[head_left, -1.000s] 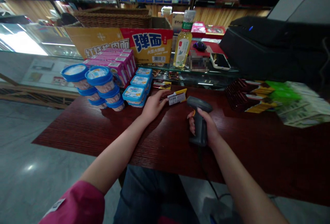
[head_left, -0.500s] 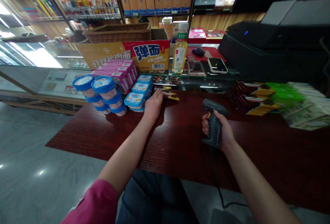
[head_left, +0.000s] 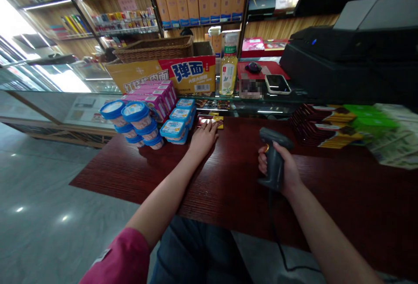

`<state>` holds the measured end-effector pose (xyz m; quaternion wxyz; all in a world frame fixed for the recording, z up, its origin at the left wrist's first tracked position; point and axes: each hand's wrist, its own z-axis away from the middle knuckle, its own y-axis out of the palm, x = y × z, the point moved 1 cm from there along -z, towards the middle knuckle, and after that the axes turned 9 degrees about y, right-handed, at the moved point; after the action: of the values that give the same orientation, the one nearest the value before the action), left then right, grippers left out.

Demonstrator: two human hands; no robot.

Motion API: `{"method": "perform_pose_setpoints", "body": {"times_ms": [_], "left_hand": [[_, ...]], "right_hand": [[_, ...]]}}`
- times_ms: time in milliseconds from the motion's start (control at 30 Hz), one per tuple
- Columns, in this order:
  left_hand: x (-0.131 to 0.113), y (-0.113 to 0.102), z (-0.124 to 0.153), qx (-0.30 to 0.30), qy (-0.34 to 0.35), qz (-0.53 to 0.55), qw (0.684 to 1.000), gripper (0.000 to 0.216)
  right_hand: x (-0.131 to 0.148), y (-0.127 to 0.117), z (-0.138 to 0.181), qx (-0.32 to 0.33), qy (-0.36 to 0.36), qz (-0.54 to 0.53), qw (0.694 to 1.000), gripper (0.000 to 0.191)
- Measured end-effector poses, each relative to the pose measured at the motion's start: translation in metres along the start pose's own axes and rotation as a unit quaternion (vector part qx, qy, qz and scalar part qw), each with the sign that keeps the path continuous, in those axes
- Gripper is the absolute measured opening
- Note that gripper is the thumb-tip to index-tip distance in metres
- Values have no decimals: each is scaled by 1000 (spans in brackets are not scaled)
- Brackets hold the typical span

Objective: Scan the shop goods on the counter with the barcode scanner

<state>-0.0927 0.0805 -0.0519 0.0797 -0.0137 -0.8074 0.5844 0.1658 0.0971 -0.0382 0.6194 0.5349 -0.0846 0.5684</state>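
Observation:
My left hand [head_left: 205,136] lies palm down with its fingers stretched out over a small red and yellow snack packet [head_left: 218,121] on the dark wooden counter [head_left: 225,179]. Just left of that hand stand stacked blue-lidded tubs [head_left: 173,130], with pink-purple boxes [head_left: 158,101] behind them. Further left, round ice-cream-style cups [head_left: 141,120] with blue lids are piled up. My right hand [head_left: 287,166] is wrapped round the grip of a dark barcode scanner [head_left: 274,162], held above the counter with its cable hanging down.
Stacked brown and yellow packets [head_left: 326,129] lie at the right, beside green and white packs [head_left: 385,131]. Along the back stand a noodle carton [head_left: 192,75], a wicker basket [head_left: 156,49], a yellow drink bottle [head_left: 228,70] and a phone [head_left: 277,84].
My left hand has shifted right, away from the tubs, and now rests flat on the packet, which lies straighter. My right hand still holds the scanner in much the same place.

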Motion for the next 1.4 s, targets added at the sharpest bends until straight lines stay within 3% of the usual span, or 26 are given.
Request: {"method": "perform_pose_setpoints", "body": {"times_ms": [467, 633, 733, 833, 967, 1067, 1233, 1400], "left_hand": [[14, 21, -36, -24, -122, 19, 992, 69], [12, 15, -32, -62, -102, 44, 992, 65], [-15, 8, -28, -86, -2, 83, 993, 56], [-69, 6, -34, -92, 113, 165, 975, 56], [-152, 3, -65, -128, 197, 259, 937, 67], [-197, 1, -100, -164, 241, 255, 922, 65], [-222, 7, -144, -160, 229, 205, 938, 51], [-218, 9, -141, -189, 223, 273, 917, 36]], "right_hand": [[-1, 0, -1, 5, 5, 13, 1000, 40], [-1, -1, 0, 6, -8, -5, 1000, 40], [3, -7, 3, -15, -38, -45, 998, 41], [10, -26, 11, -53, -71, -75, 993, 41], [21, -64, 33, -129, -131, -84, 980, 41], [25, -87, 55, -173, -167, -97, 966, 39], [26, -101, 68, -186, -184, -137, 955, 38], [28, -102, 62, -178, -181, -118, 960, 39]]}}
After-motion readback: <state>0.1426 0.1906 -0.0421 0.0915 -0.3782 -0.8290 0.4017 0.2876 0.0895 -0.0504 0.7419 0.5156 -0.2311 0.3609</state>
